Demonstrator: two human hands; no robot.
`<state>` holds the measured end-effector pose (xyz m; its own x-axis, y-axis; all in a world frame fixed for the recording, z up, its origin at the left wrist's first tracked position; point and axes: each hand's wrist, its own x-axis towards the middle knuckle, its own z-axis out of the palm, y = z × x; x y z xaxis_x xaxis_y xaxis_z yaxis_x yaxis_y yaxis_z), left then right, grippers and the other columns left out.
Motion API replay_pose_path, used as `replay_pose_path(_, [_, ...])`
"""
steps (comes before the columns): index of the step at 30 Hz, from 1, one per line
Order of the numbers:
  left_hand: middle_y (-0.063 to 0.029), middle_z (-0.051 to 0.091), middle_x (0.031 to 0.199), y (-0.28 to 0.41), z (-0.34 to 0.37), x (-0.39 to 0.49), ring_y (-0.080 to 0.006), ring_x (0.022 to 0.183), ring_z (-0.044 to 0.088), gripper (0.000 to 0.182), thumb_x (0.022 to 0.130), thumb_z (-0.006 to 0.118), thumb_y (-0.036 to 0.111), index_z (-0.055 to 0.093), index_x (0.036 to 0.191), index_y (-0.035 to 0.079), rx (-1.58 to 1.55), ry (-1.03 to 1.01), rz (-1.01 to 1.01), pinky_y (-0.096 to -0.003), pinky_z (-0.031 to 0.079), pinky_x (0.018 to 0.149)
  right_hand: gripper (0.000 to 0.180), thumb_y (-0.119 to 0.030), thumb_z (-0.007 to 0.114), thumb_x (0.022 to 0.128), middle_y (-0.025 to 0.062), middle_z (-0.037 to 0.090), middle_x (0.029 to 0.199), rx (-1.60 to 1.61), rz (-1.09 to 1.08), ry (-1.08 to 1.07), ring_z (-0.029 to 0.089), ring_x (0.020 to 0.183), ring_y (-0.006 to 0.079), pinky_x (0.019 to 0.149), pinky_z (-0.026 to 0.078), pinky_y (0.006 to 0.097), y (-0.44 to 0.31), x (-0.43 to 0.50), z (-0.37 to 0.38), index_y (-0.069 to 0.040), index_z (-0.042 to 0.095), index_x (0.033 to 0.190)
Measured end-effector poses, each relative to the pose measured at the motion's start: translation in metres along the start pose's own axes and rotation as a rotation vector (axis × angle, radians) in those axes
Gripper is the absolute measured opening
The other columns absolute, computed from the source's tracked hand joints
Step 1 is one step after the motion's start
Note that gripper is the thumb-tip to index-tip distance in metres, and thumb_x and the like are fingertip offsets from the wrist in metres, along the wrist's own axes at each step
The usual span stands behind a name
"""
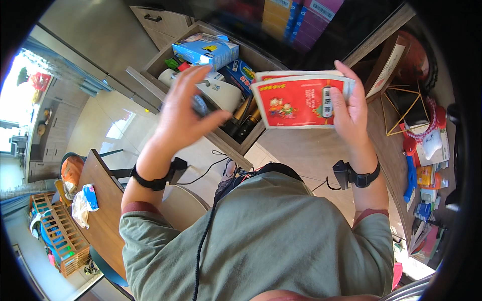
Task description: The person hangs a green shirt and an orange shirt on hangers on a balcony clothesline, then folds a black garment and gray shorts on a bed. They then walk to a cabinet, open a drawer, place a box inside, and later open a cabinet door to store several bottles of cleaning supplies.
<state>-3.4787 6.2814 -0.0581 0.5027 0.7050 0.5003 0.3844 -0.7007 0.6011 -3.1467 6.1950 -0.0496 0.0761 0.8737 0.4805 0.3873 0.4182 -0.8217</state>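
Between the thumb and fingers of my right hand (352,107) are red flat packets (297,101), at least two overlapping, with printed figures and writing. They stick out to the left, past the right side of an open drawer (258,137). My left hand (180,113) hovers over the drawer's left part, fingers apart, with nothing in it. Inside the drawer a blue box (207,50) lies on top at the back. A white rounded appliance (222,94) sits below it, partly hidden by my left hand. Dark blue packaging (239,73) and a black cylindrical object (246,128) lie at the right.
To the right, a wooden cabinet top (384,150) carries a gold wire geometric ornament (406,109), a framed piece (388,71) and several small packages. A wooden table (103,210) stands at the left. Black cable (203,175) hangs below the drawer.
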Motion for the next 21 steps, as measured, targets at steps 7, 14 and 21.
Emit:
replay_pose_path(7, [-0.0193,0.056,0.13,0.032,0.024,0.019,-0.0322,0.11,0.061,0.067,0.085,0.075,0.012,0.043,0.144,0.006,-0.285,-0.254,0.155,-0.0378,0.052,0.09,0.046,-0.006,0.057,0.098,0.0087,0.062,0.115,0.153,-0.009,-0.112,0.058,0.105,0.0112,0.093,0.046,0.0264,-0.019,0.0,0.026,-0.003,0.042,0.142])
replay_pose_path(14, [-0.0148,0.067,0.11,0.026,0.019,0.014,-0.0266,0.096,0.067,0.048,0.086,0.072,0.002,0.059,0.132,0.004,-0.333,-0.247,0.134,-0.0349,0.053,0.084,0.073,-0.007,0.071,0.088,0.0085,0.059,0.125,0.233,0.177,-0.33,0.055,0.112,0.0115,0.1,0.044,0.031,-0.02,-0.005,0.021,-0.007,0.034,0.15])
replay_pose_path(21, [-0.016,0.064,0.12,0.016,0.019,0.022,-0.0288,0.1,0.067,0.036,0.084,0.071,0.0,0.068,0.12,0.006,-0.26,-0.164,0.363,-0.035,0.056,0.084,0.037,0.002,0.072,0.085,0.0064,0.071,0.107,0.013,0.096,-0.365,0.065,0.097,0.0126,0.086,0.052,0.0275,-0.023,-0.005,0.012,-0.004,0.067,0.121])
